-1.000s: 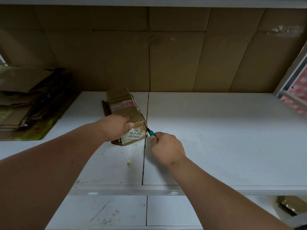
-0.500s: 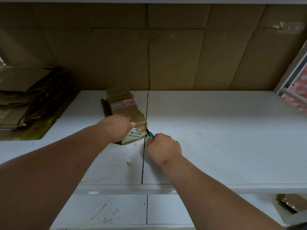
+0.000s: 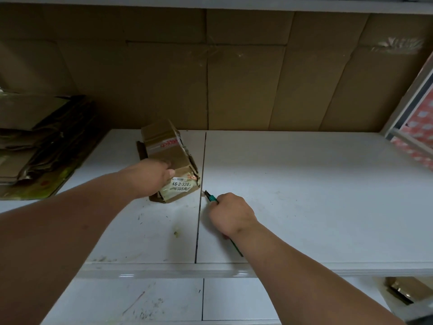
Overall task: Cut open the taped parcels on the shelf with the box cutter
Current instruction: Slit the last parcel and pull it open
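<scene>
A small brown taped parcel with a white printed label on its near end lies on the white shelf, just left of the panel seam. My left hand rests on the parcel's near left side, fingers curled over its top edge. My right hand grips a green-handled box cutter. Its blade tip points up-left and sits a short gap away from the parcel's near right corner, over the seam. The parcel's right edge looks torn and ragged.
A pile of flattened cardboard and dark wrapping fills the shelf's left end. Cardboard sheets line the back wall. A metal upright with red-patterned goods stands at the right. A lower shelf shows beneath.
My right hand has pulled the cutter down and to the right, off the parcel's near corner. The left hand has stayed on the parcel.
</scene>
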